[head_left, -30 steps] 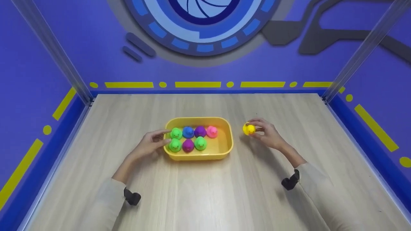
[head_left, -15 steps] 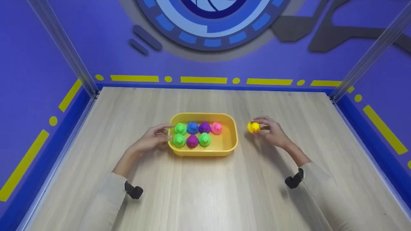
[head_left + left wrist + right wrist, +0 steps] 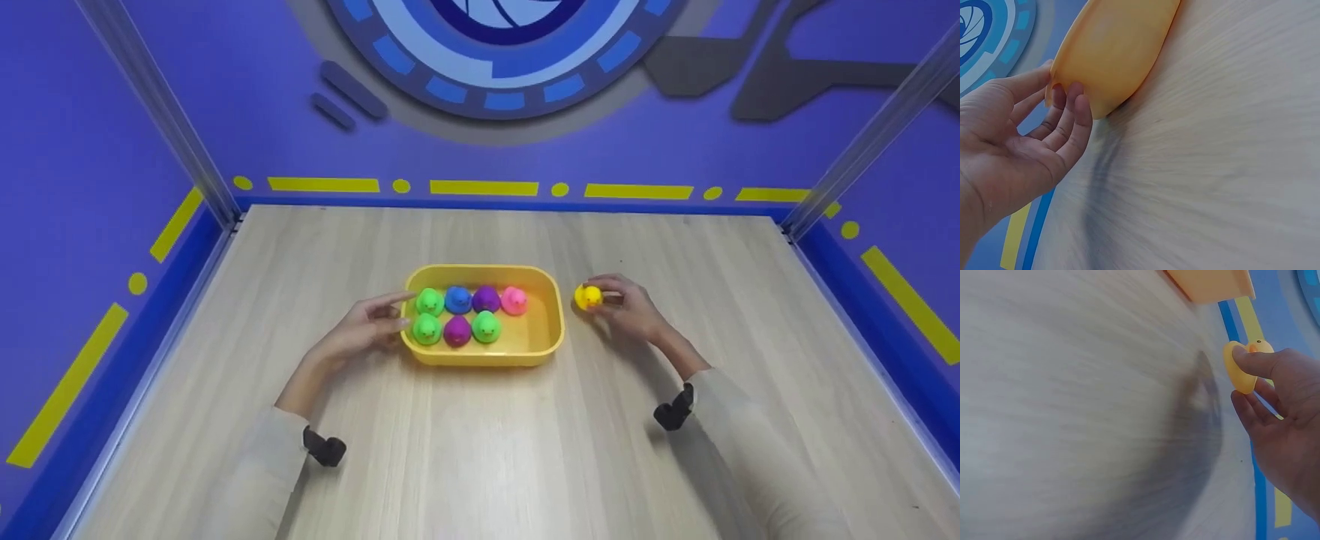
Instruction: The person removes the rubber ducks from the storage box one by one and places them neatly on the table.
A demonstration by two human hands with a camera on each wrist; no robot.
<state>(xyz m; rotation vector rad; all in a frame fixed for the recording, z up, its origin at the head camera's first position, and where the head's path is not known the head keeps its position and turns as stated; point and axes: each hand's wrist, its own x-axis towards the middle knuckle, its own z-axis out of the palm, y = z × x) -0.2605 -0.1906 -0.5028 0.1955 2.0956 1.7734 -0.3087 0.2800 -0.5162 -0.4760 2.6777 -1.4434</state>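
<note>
My left hand (image 3: 366,328) holds the left end of a yellow plastic tub (image 3: 480,358), with thumb and index finger at the rim. In the left wrist view, other fingers curl against the outer wall of the tub. My right hand (image 3: 630,309) pinches a yellow toy duck (image 3: 588,298) between thumb and fingers, just right of the tub. The right wrist view shows this duck (image 3: 1237,374) raised off the table. Inside the tub, the back row has a green, a blue (image 3: 458,300), a purple and a pink duck (image 3: 514,301). In front sit green, purple (image 3: 457,331) and green ducks.
The tub stands on a light wood-grain table (image 3: 480,450). The tub's right end shows bare floor (image 3: 534,330) beside the ducks. Blue panels (image 3: 480,161) with yellow markings rise behind and at both sides, with metal posts at the corners.
My right hand has brought the yellow duck slightly left, closer to the tub. The left hand stays at the tub's end. The head view has shifted a little.
</note>
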